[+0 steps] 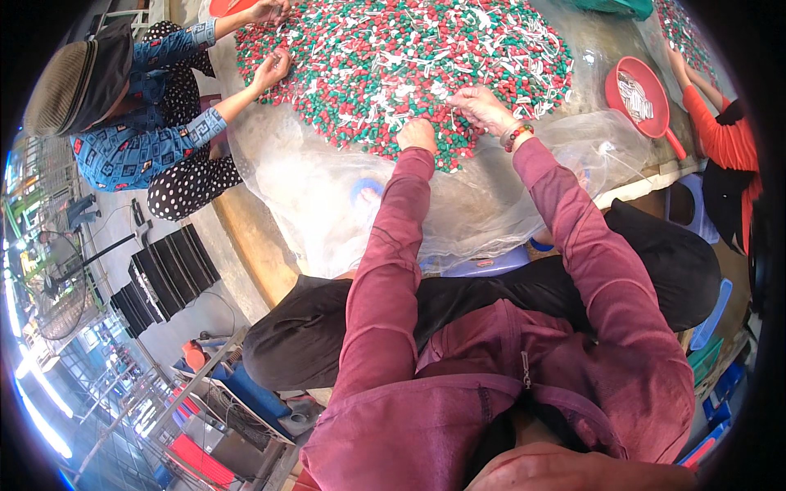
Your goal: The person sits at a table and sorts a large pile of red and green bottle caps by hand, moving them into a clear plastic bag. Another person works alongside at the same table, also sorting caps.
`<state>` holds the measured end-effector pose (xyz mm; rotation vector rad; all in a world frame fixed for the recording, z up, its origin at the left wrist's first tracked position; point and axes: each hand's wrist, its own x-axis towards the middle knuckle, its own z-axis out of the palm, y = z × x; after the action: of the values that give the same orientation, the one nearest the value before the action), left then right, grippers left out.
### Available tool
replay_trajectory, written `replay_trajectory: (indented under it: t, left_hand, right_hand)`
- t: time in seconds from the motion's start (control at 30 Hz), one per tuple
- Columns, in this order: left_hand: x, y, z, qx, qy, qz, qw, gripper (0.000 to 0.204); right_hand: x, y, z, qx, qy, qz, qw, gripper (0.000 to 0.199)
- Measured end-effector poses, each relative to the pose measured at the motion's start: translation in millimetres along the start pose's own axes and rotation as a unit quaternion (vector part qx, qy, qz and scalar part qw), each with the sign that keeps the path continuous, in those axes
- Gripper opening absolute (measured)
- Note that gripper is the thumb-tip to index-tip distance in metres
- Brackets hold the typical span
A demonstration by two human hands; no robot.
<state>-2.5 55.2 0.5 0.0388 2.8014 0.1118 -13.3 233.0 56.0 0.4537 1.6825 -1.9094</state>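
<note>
A wide pile of small red, green and white pieces (368,61) lies spread on a clear plastic sheet (319,196) in front of me. At the pile's near edge my left hand (417,135) is closed in a fist-like curl, its fingertips hidden. Just right of it and slightly farther in, my right hand (483,109) has thumb and fingers pinched together over the pieces. White bits lie by its fingertips, but I cannot make out what it grips. A beaded bracelet (517,135) circles my right wrist.
To the left a person in a blue patterned shirt (147,147) reaches both hands into the pile. A red handled basket (647,86) with white pieces stands at the right, near another person's orange sleeve (720,155). Green cloth or plastic (614,6) lies at the far edge.
</note>
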Motion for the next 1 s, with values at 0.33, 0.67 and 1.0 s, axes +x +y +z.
replay_trajectory:
  t: [0.33,0.67,1.0]
  left_hand:
    - [-22.9,-88.7,-96.5,-0.836,-0.246,-0.012,0.49,0.018]
    - [-24.6,-64.0,-121.9,-0.768,-0.212,0.02,0.605,0.024]
    - [-7.3,-55.0,-14.1,-0.079,-0.05,0.176,0.98,0.029]
  right_hand:
    - [18.3,20.8,10.4,-0.54,0.108,-0.102,0.828,0.035]
    - [31.9,32.8,13.2,-0.44,0.05,-0.113,0.889,0.017]
    - [-12.0,32.8,-31.0,0.33,-0.221,-0.063,0.916,0.018]
